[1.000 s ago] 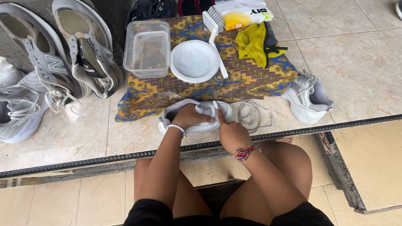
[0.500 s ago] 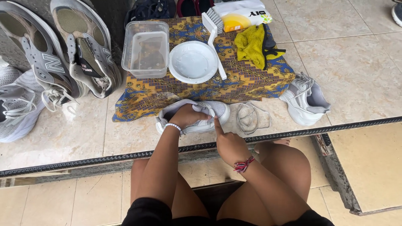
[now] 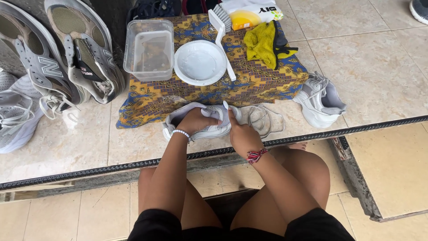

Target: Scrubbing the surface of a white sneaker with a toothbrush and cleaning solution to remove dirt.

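A white sneaker (image 3: 178, 117) lies on its side on the tiled floor just in front of a patterned cloth (image 3: 249, 82). My left hand (image 3: 196, 120) rests on top of the sneaker and grips its upper. My right hand (image 3: 240, 134) holds the sneaker's right end, thumb raised against the tongue. White laces (image 3: 263, 119) lie loose on the floor to the right of my right hand. On the cloth sit a white bowl (image 3: 199, 62), a white brush (image 3: 221, 27), a clear plastic tub (image 3: 149, 49) and a yellow rag (image 3: 261, 42).
A second white sneaker (image 3: 321, 102) stands at the cloth's right corner. Several grey sneakers (image 3: 58, 62) lean at the far left. A yellow and white packet (image 3: 252, 11) lies at the cloth's back. A metal floor track (image 3: 89, 172) runs across below my hands.
My left hand has shifted its grip on the sneaker's upper and my right hand has moved up against the sneaker's right end. The view has drifted slightly.
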